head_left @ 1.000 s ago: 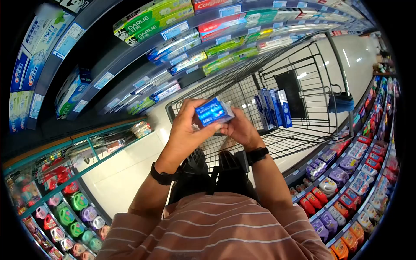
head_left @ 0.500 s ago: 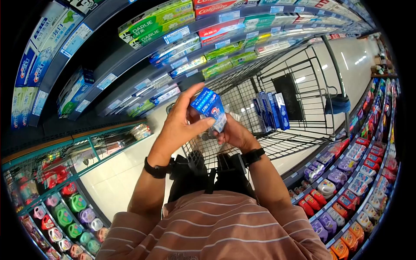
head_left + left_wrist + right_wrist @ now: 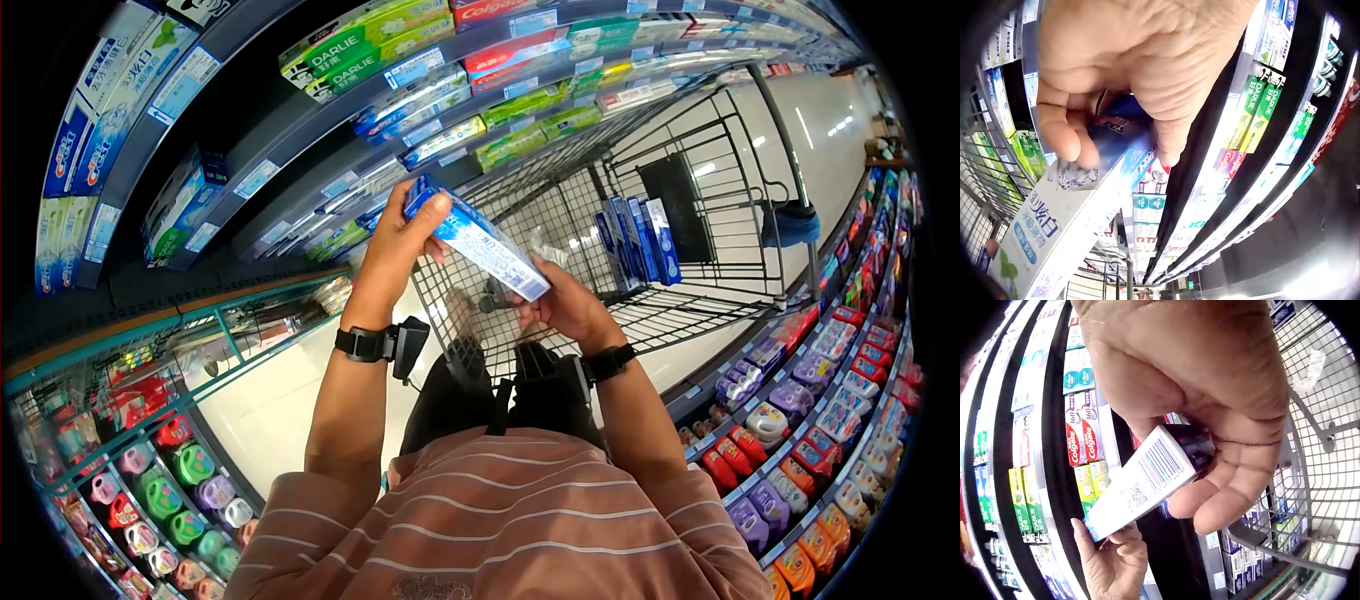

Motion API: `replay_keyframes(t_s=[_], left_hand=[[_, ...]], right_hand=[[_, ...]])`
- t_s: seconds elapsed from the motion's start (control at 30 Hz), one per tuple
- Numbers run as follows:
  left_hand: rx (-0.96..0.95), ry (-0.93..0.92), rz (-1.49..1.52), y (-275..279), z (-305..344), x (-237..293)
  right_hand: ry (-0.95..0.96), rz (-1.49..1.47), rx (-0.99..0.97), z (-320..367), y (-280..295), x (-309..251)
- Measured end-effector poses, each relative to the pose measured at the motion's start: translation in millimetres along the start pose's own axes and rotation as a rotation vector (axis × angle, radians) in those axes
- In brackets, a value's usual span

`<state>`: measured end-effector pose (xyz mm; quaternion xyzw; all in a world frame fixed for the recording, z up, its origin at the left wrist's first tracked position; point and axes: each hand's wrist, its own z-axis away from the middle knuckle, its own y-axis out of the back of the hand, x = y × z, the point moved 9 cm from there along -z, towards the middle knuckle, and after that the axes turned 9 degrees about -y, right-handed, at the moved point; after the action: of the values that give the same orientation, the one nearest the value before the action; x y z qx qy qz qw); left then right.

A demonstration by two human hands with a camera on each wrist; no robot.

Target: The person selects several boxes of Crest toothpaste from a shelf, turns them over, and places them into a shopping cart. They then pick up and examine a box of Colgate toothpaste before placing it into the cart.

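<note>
A blue and white toothpaste box (image 3: 487,250) is held slantwise between both hands over the near end of the shopping cart (image 3: 690,330). My left hand (image 3: 388,262) grips its upper left end, thumb on top. At the lower right end, my right hand (image 3: 578,302) holds the box with curled fingers. In the left wrist view, one long side of the toothpaste box (image 3: 1038,228) shows Chinese print and green leaves. A barcode side of the toothpaste box (image 3: 1141,478) faces the right wrist camera. Several blue boxes (image 3: 632,240) stand upright inside the cart.
Shelves of toothpaste, with green Darlie boxes (image 3: 370,50) and red Colgate boxes (image 3: 515,58), curve along the left and ahead. Bottles and packs (image 3: 800,420) fill shelving at the right. A green-framed rack (image 3: 225,335) stands at the left, above the pale floor (image 3: 260,420).
The toothpaste box has turned from nearly end-on to lengthwise across the hands. My left hand has moved up and left with its end, while my right hand stays near the other end.
</note>
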<state>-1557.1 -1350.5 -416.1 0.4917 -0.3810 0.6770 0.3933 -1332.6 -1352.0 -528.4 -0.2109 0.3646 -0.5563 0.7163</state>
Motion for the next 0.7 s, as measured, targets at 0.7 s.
replay_keyframes(t_s=[0.7], left_hand=[[0.079,0.107,0.215,27,0,-29]], right_hand=[[-0.003,0.081,0.083,18,-13,-29]])
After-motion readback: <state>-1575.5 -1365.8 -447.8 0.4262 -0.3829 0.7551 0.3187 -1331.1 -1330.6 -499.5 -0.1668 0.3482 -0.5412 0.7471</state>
